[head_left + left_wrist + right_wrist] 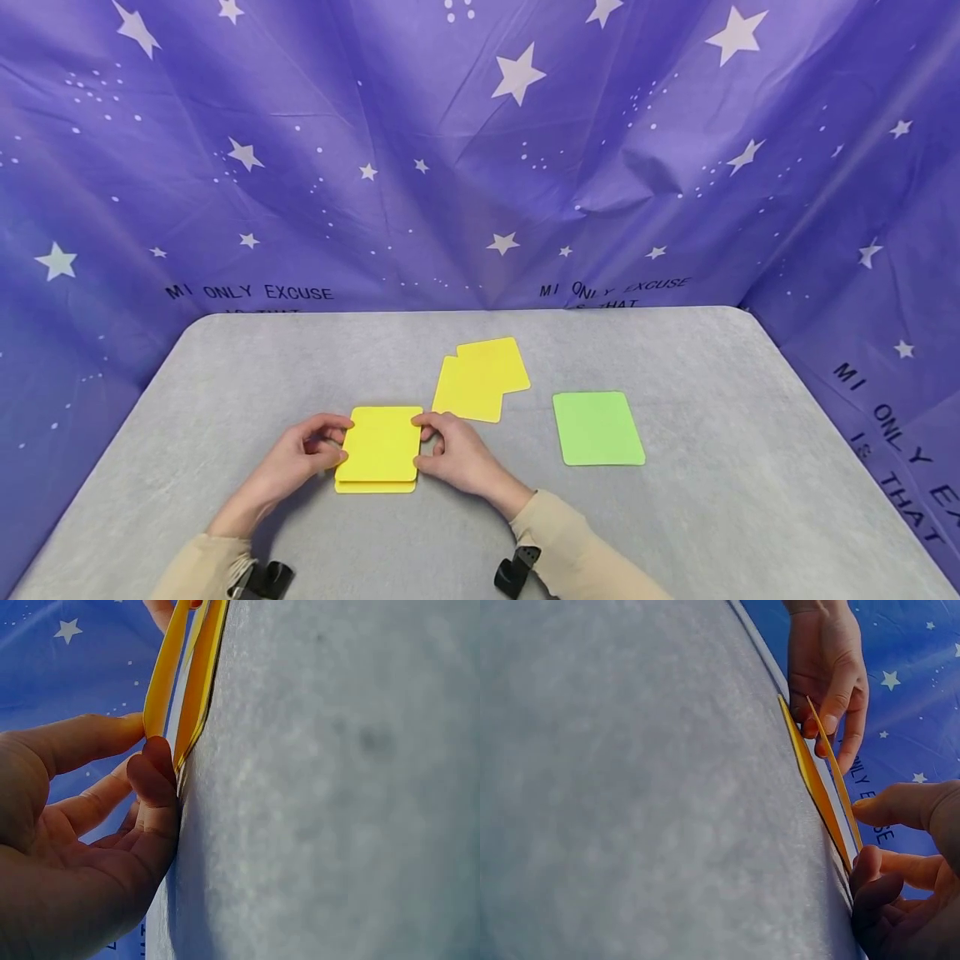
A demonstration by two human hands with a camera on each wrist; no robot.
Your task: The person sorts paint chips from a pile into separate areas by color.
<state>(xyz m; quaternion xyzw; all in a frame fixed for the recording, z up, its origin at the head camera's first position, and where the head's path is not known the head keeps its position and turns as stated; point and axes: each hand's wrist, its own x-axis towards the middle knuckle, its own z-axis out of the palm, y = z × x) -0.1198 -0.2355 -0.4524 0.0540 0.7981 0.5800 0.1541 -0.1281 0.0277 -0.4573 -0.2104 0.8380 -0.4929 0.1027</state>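
Note:
A square yellow card [382,443] is held between both hands by its left and right edges. My left hand [296,454] pinches the left edge between thumb and fingers, while my right hand [463,457] grips the opposite side. Just under it lies another yellow card [375,487], its front strip showing. In the left wrist view a gap separates the raised card [161,686] from the yellow card below [196,690]. The right wrist view also shows the held card [838,776] above the lower one [816,787]. How many cards lie underneath, I cannot tell.
Two overlapping yellow cards [480,379] lie behind my right hand. Farther right is a green square card [598,428]. All of them rest on a grey table [712,500], with a purple star-patterned curtain [450,208] along its back and sides.

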